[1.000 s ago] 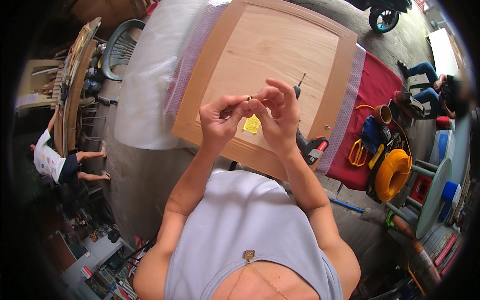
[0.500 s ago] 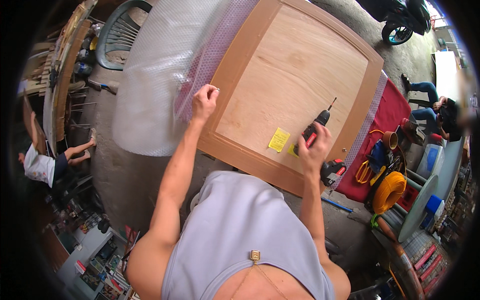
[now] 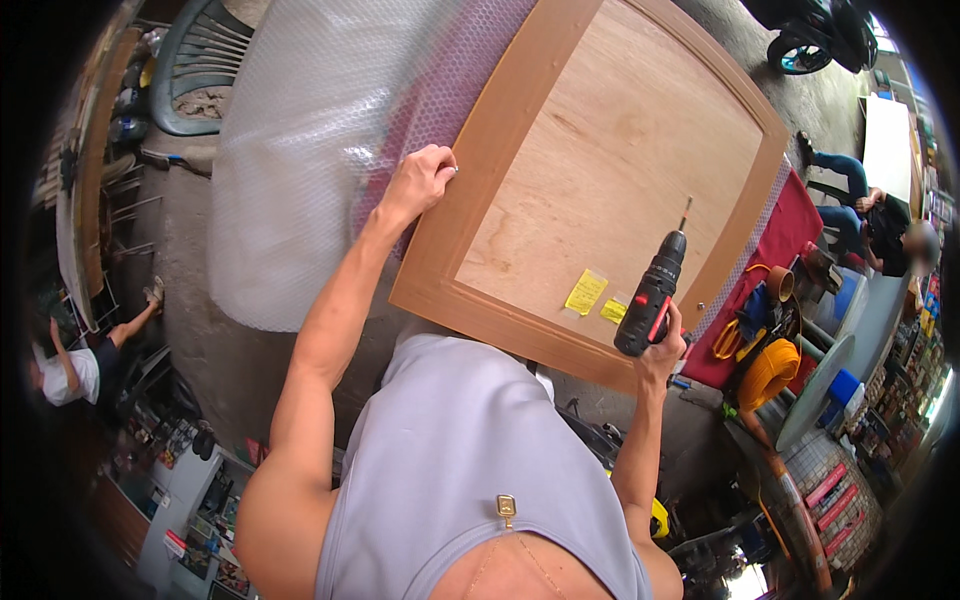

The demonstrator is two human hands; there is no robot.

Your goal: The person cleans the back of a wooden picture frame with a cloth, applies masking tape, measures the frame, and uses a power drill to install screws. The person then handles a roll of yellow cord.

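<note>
My right hand point(image 3: 661, 352) is wrapped round the grip of a black and red cordless drill point(image 3: 660, 285). A bit points from its chuck toward the far side, above a wooden panel door point(image 3: 590, 140) with a brown frame and pale plywood middle. My left hand point(image 3: 420, 184) is closed in a pinch at the door frame's left edge. A small shiny metal piece point(image 3: 455, 170) shows at its fingertips, too small to name. Two yellow paper notes, a larger note point(image 3: 586, 291) and a smaller note point(image 3: 613, 309), lie on the plywood near the drill.
Bubble wrap point(image 3: 290, 180) spreads left of the door, beside a green plastic chair point(image 3: 195, 75). On the right, red cloth point(image 3: 745, 335) and an orange coil point(image 3: 770, 374) lie near tools. A motorcycle point(image 3: 815, 40) stands far right; a person point(image 3: 880, 225) sits below it. Another person point(image 3: 75, 375) is far left.
The drill has come upright, its bit pointing away from me, and my right hand has moved slightly right and nearer. My left hand has moved right to the door frame's edge.
</note>
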